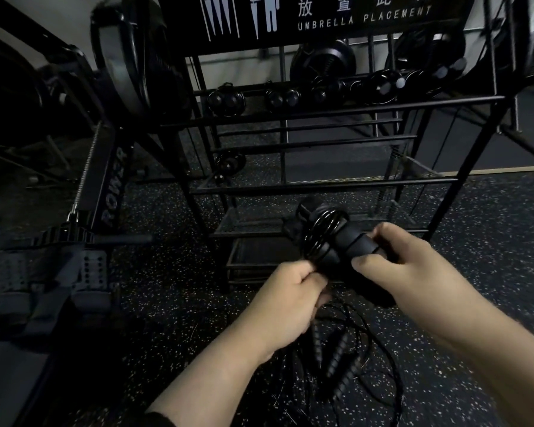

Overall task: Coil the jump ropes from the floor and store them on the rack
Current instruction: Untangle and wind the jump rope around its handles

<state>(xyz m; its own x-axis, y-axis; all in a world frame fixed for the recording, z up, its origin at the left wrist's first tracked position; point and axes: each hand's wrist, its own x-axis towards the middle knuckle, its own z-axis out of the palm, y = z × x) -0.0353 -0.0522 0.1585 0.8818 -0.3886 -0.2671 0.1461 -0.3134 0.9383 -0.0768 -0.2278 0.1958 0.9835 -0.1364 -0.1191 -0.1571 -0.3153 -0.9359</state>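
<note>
Black ribbed jump-rope handles (342, 241) wound with glossy cord, held in air before black metal rack (330, 186); right hand (395, 257) grips handle end, fingers curled round it; left hand (290, 294) pinches cord at bundle; more black ropes (346, 365) tangled on speckled rubber floor (167, 288) below; coiled ropes (225, 100) sit on rack's upper rail.

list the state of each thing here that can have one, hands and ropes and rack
left hand: fingers curled, pinching the cord at the bundle
right hand: grips the handles
held jump rope: cord partly coiled round its handles, held above the floor
loose jump ropes: uncoiled, tangled on the floor
coiled ropes: stored in a row on the rack's upper bar
rack: upright, lower shelves look mostly bare
</note>
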